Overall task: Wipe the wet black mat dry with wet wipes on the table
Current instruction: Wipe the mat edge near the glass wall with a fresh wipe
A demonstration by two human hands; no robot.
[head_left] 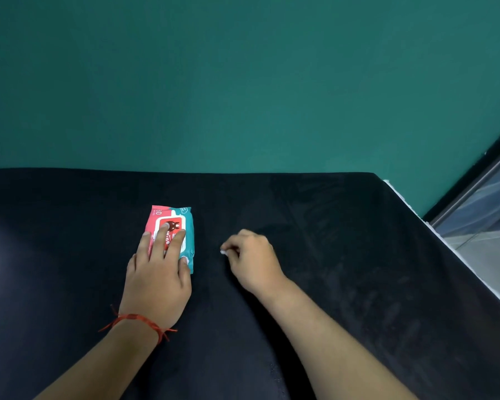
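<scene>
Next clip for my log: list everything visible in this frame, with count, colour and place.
black mat: one, black, covers the table up to the wall
wipes pack: one, red and teal, flat on the mat, left of centre
white bit: one, white, tiny, at the right fingertips; too small to identify
table edge: one, white, showing past the mat's right side
wall: one, teal, behind the table
window frame: one, dark and grey, far right
bracelet: one, red thread, on the left wrist
left hand: straight fingers rest on the wipes pack
right hand: curled fingers pinch the white bit, right of the pack
</scene>
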